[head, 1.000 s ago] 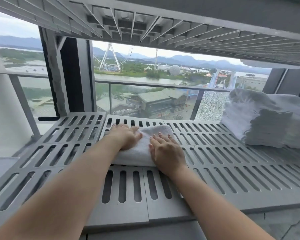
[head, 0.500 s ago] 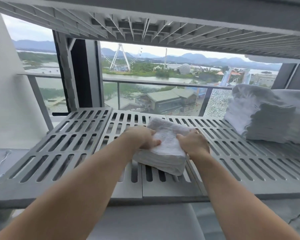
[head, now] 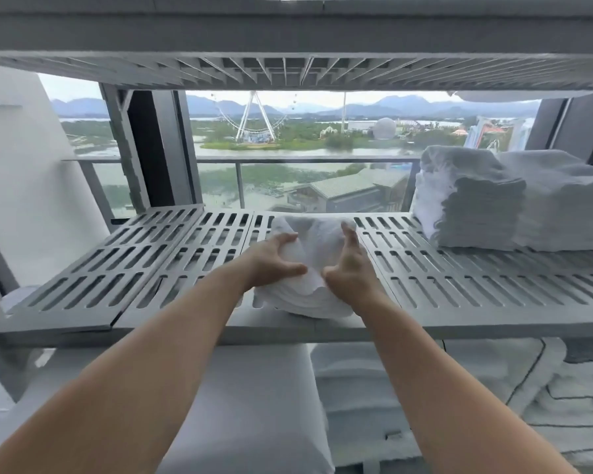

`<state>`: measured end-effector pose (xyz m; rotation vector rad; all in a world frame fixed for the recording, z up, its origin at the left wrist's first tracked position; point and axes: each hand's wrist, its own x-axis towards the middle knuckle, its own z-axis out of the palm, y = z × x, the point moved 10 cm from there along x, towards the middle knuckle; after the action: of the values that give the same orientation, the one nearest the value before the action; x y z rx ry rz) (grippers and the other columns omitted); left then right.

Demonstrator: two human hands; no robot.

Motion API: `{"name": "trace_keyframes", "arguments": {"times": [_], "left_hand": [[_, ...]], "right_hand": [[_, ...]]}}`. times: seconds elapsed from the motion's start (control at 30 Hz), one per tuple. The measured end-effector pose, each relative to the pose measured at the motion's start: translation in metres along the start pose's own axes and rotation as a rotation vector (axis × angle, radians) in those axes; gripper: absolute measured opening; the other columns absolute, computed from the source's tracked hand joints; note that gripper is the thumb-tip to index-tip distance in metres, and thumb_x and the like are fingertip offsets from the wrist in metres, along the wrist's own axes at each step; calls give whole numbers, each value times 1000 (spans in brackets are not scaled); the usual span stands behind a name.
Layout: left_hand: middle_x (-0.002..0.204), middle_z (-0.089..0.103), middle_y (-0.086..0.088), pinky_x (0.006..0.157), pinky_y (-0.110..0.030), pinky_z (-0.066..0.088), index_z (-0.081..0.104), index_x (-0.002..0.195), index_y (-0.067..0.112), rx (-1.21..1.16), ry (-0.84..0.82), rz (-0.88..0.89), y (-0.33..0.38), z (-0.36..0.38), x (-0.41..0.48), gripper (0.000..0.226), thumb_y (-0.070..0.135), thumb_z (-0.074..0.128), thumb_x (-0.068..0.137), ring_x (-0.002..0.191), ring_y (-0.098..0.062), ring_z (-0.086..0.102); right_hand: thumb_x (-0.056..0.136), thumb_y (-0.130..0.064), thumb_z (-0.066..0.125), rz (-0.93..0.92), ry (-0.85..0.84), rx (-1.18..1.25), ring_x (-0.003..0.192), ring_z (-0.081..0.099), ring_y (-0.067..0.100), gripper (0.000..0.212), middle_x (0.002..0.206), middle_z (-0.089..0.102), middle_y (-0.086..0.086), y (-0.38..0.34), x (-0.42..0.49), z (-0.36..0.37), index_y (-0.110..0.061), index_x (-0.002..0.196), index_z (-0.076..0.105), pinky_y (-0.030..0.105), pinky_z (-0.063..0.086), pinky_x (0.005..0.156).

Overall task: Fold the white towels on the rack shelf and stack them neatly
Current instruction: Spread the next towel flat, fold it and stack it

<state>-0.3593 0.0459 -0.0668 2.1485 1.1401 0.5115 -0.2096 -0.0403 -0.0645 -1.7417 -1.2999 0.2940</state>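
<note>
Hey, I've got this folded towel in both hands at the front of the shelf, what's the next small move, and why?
Probably lift the folded towel and carry it right, toward the stack of towels. The left hand and right hand both grip it, it looks fully folded, and it sits at the front of the shelf, apart from the stack.

Left grip (head: 275,258), right grip (head: 349,265) close together, both clutching towel (head: 317,236).

I count my two hands: left hand (head: 275,262), right hand (head: 350,268). One folded towel (head: 317,243), two towel stacks (head: 473,213), one shelf (head: 459,325).
</note>
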Motion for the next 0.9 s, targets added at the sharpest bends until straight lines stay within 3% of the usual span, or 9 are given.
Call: {"name": "trace_keyframes", "arguments": {"times": [0.1,0.3,0.43,0.6,0.9], "left_hand": [[134,60,-6,101,-41,52,43,149,34,12,112,85,35,8,-13,79,44,81,80,111,-22,63],[135,57,-5,92,-30,44,47,144,43,72,302,283,152,45,-16,72,47,79,79,116,-24,58],[122,49,-1,85,-29,41,45,141,50,58,309,380,231,96,-8,70,48,77,79,102,-21,53],[114,45,2,88,-27,40,48,139,48,-20,260,544,320,170,14,68,47,78,77,98,-18,50],[112,47,4,90,-38,51,44,135,55,-119,170,717,450,299,89,68,53,75,75,101,-24,58]], "right_hand": [[83,1,59,-76,47,25,144,36,25,95,161,30,5,2,-13,-42,-26,160,12,31,36,112],[84,-7,59,-123,299,7,130,50,27,84,151,46,5,27,-37,-167,-28,157,24,27,40,94],[89,-7,52,-78,406,-104,120,56,30,80,148,47,8,63,-46,-247,-29,158,19,26,35,80],[92,-8,48,1,553,-151,124,53,30,74,149,47,6,121,-59,-342,-29,158,21,28,35,85],[93,-4,47,92,729,-274,118,51,20,75,146,47,5,222,-43,-482,-28,159,21,20,34,84]]}}
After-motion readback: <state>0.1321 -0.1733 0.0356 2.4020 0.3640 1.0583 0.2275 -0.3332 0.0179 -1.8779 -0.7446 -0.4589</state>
